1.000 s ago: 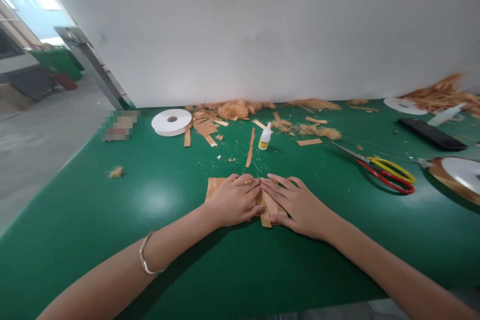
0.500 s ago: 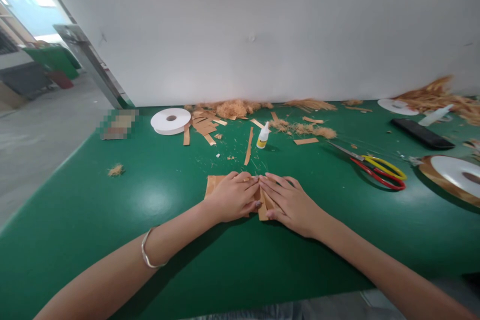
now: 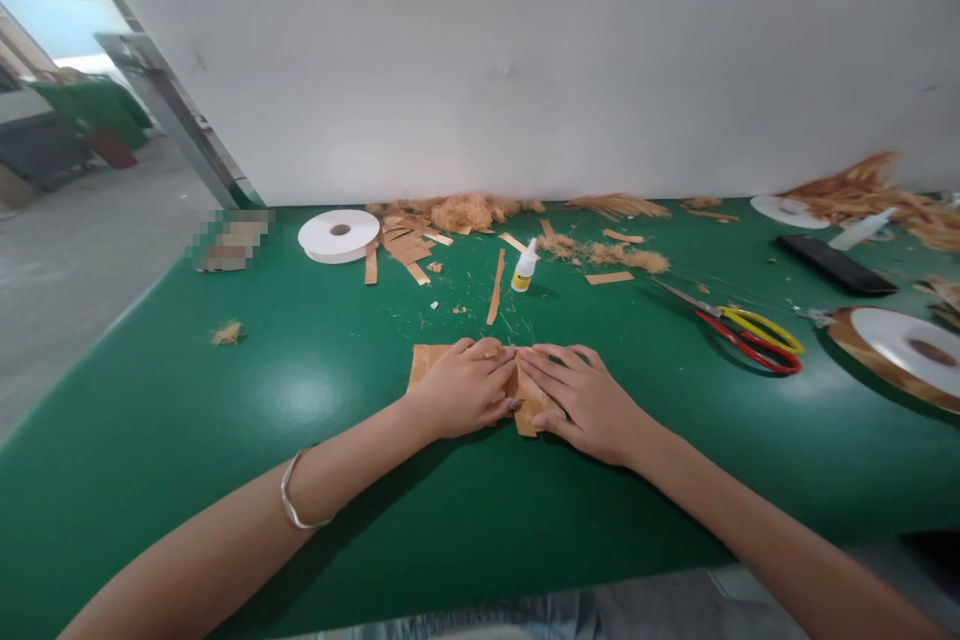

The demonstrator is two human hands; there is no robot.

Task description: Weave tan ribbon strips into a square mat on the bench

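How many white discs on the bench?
3: a white disc back left, a second disc behind the black case, a third disc nearer right, brown-rimmed. Fibre heaps may hide more.

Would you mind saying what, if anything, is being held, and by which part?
The left hand and right hand hold down the flat tan papery piece, fingertips near its far edge; whether either grips beneath it cannot be told.

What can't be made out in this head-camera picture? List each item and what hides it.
All in the head view:
- Middle of the brown strips: covered by the left hand and right hand. Whether the fingers grip or only press is unclear.
- Wording on the glue-type bottle: too small.
- Item at the table's far left corner: masked by pixelation.
- Brown-edged reel: cut off by the right edge.
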